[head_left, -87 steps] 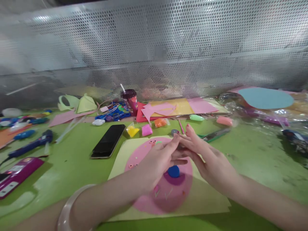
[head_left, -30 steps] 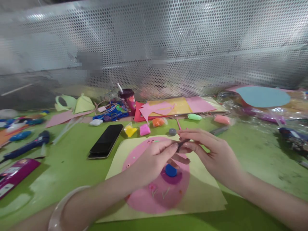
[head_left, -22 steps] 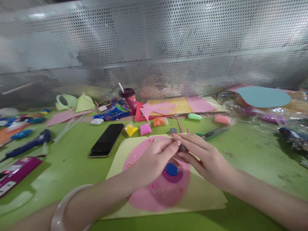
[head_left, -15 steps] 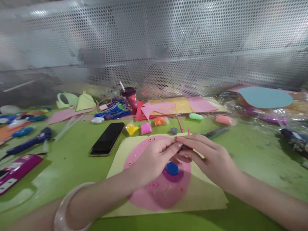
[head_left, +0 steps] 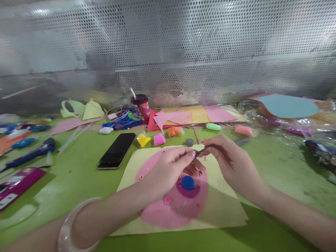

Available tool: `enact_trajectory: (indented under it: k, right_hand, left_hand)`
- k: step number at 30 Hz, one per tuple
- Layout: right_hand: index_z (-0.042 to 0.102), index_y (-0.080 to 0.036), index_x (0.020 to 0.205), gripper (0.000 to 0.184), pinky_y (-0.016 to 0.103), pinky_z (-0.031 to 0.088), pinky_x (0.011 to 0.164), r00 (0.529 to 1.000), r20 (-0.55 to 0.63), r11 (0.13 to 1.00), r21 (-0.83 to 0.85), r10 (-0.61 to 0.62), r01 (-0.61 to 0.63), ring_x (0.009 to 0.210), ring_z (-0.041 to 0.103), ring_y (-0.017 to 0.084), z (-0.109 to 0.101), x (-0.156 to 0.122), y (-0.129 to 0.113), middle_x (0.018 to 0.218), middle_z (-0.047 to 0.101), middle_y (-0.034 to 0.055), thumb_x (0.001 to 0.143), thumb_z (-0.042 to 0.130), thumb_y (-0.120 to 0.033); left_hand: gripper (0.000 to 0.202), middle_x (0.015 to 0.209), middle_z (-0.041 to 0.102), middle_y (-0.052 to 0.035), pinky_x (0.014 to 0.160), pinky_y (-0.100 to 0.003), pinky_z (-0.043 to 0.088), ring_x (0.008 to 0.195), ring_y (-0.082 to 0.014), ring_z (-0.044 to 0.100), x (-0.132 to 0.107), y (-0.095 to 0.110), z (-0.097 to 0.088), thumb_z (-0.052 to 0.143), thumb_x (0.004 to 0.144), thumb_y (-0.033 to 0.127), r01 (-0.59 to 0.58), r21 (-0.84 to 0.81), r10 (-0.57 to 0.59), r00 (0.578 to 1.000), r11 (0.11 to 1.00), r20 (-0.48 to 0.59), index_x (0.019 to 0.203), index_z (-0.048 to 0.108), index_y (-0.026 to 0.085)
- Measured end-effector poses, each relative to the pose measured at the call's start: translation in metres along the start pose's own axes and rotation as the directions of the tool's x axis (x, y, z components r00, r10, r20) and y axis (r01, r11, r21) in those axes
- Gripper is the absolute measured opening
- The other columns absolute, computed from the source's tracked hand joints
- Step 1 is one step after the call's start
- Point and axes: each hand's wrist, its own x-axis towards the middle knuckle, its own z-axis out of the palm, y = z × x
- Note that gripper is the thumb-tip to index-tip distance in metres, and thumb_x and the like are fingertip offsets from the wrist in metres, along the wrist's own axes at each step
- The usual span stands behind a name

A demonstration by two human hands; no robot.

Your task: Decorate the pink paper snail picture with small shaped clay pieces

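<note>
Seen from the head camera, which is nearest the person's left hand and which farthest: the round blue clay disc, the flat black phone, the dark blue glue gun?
1. Round blue clay disc: just right of the left hand, by its fingers.
2. Flat black phone: to its left.
3. Dark blue glue gun: far left.

A thin dark strip (head_left: pixel 200 152), slightly tilted, between fingertips of left hand (head_left: pixel 168 171) and right hand (head_left: pixel 233 167), above pink disc (head_left: pixel 157 213).

Both arms are bare right up to the near edge, with a chunky milky-white bangle (head_left: pixel 68 227) on the wrist of the left hand (head_left: pixel 168 171).
</note>
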Motion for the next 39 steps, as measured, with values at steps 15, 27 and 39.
enact_trajectory:
  k: [15,27,39]
  right_hand:
    - [0.062,-0.020,0.112,0.020,0.031,0.058,0.077,0.993,0.114,0.999,0.020,-0.029,0.027,0.083,0.066,0.017,0.003,-0.001,0.000,0.098,0.063,0.0065,0.094,0.057,-0.023]
    - [0.067,-0.020,0.093,0.016,0.033,0.055,0.073,0.984,0.148,0.994,0.025,0.098,-0.103,0.077,0.067,0.018,0.004,0.005,0.012,0.087,0.070,0.0047,0.090,0.051,-0.021]
    - [0.065,-0.023,0.074,0.011,0.030,0.054,0.059,0.852,0.254,0.871,0.061,0.459,-0.487,0.059,0.068,0.019,-0.001,0.013,0.012,0.063,0.070,-0.0016,0.076,0.059,-0.032]
  left_hand:
    - [0.012,0.079,0.062,-0.0002,0.069,-0.022,0.047,0.072,-0.0101,0.059,0.001,-0.003,-0.001,0.053,0.094,0.025,0.016,0.014,-0.015,1.000,1.000,-0.025,0.089,0.059,0.015]
    - [0.013,0.078,0.063,-0.0008,0.068,-0.023,0.047,0.071,-0.0109,0.059,0.003,-0.008,-0.004,0.057,0.093,0.028,0.031,-0.001,-0.030,0.993,1.000,-0.113,0.092,0.059,0.015]
    - [0.014,0.087,0.070,-0.0056,0.075,-0.023,0.054,0.074,-0.0109,0.065,0.007,-0.008,-0.009,0.066,0.087,0.020,0.010,-0.136,-0.029,0.990,0.991,-0.135,0.098,0.064,0.012]
